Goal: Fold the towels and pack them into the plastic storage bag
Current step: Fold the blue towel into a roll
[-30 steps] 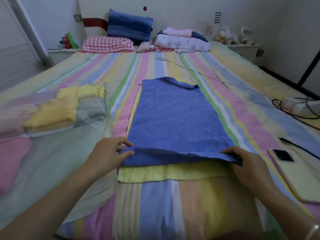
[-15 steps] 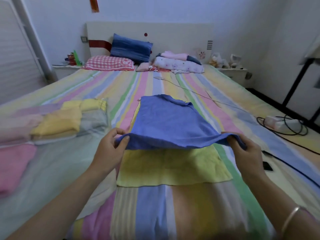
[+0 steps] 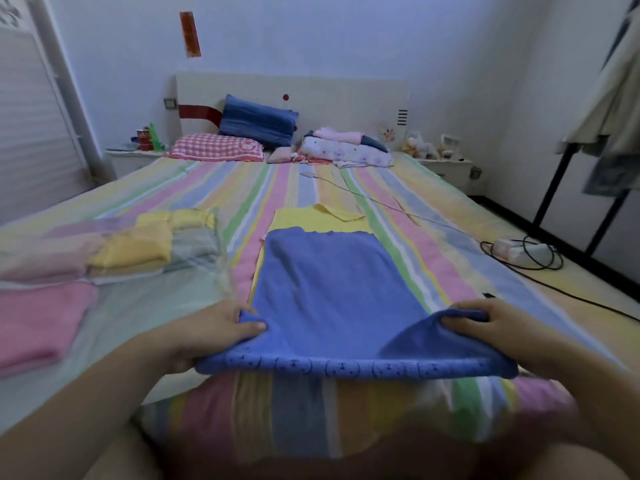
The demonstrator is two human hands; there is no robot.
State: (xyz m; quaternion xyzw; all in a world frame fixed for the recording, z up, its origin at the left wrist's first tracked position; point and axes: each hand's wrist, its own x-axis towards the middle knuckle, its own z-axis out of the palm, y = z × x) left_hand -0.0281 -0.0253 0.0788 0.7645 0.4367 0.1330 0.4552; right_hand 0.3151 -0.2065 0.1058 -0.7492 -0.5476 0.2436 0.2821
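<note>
Two blue towel (image 3: 332, 285) corners pinched, left hand (image 3: 214, 329), right hand (image 3: 485, 327), yellow towel (image 3: 304, 220) beneath

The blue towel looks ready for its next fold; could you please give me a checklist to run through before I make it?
1. Left hand grips the blue towel at its near left corner: ok.
2. Right hand grips its near right corner: ok.
3. Near edge held straight between the hands: ok.
4. Yellow towel underneath lies flat: not ok, its far corner is flipped over.
5. Plastic storage bag has its mouth open for packing: cannot tell.
6. Black cable lies apart from both towels: ok.
</note>
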